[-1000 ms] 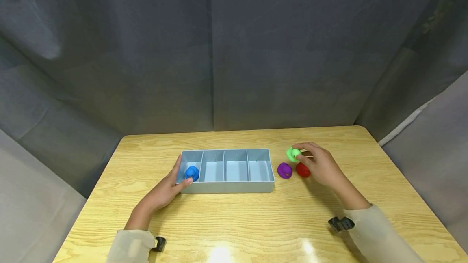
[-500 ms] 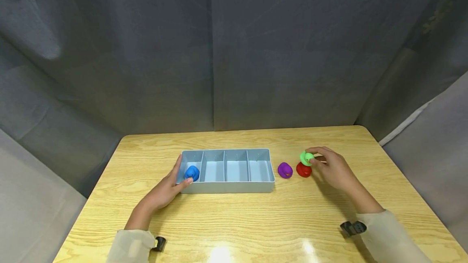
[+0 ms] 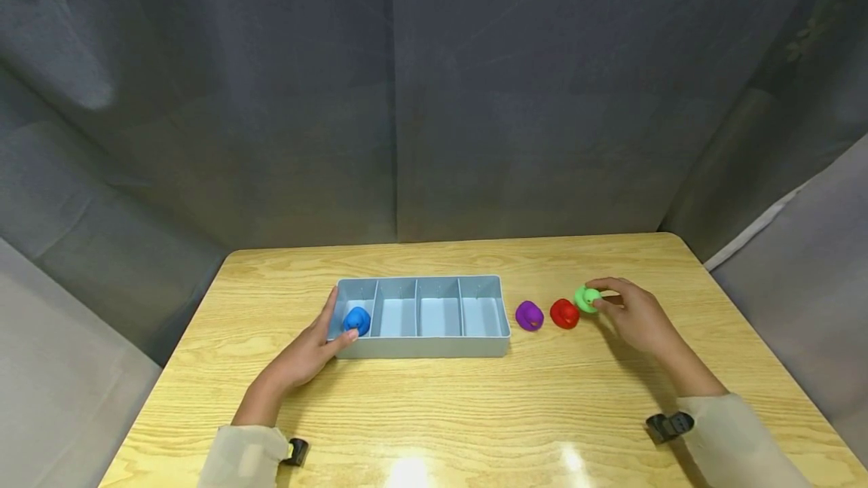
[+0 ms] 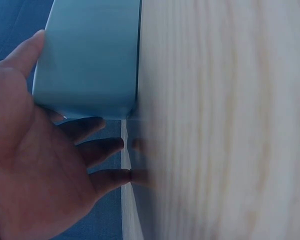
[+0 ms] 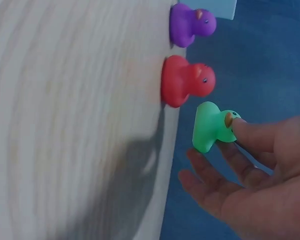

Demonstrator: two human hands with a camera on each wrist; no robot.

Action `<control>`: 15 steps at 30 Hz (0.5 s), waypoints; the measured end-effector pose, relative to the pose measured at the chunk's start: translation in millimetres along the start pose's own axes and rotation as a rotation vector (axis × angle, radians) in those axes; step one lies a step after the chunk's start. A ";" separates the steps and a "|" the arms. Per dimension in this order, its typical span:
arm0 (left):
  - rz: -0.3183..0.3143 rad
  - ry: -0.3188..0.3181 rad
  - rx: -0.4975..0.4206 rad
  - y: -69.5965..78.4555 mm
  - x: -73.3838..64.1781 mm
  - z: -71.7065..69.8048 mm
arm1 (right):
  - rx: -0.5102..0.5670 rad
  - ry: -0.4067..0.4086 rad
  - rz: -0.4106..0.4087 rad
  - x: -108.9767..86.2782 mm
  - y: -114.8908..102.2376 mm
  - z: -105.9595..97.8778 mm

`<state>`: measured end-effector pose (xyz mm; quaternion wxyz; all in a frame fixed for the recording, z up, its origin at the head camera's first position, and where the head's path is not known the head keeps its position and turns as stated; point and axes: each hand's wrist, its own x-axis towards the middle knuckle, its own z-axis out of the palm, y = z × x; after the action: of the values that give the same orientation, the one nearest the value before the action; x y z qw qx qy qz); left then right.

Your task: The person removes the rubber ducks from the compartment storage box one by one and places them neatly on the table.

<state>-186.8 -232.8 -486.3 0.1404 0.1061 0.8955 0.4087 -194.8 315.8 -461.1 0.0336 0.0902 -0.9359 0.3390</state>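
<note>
My right hand point(image 3: 640, 315) pinches a green rubber duck point(image 3: 587, 299) by its head between thumb and fingers. In the right wrist view, that duck point(image 5: 208, 127) shows its orange beak beside the thumb, with a shadow on the table below. Just left of it sits a red rubber duck point(image 3: 564, 313), then a purple rubber duck point(image 3: 529, 315). My left hand point(image 3: 306, 352) holds the left end of a grey-blue divided box point(image 3: 422, 348), its thumb at the front rim. A blue rubber duck point(image 3: 356, 320) lies in the leftmost compartment. The left wrist view shows the outer fingers point(image 4: 102, 151) spread past the box's end.
The wooden table point(image 3: 434, 405) carries the box and ducks. Dark grey cloth point(image 3: 529, 96) hangs behind it, with lighter cloth at both sides. A black wrist device point(image 3: 670, 426) sits at the right sleeve, and another point(image 3: 295, 452) at the left.
My right hand has moved rightward and slightly nearer with the green duck, from behind the purple and red ducks to the red duck's right. The left hand and box stay put.
</note>
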 end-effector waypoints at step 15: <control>0.005 0.003 0.006 -1.5 -0.2 0.6 | 0.026 -0.090 0.030 -1.0 21.6 5.3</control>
<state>-186.5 -233.4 -487.8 0.1379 0.1085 0.8966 0.4066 -198.0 328.9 -478.8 -0.0149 0.0918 -0.9332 0.3471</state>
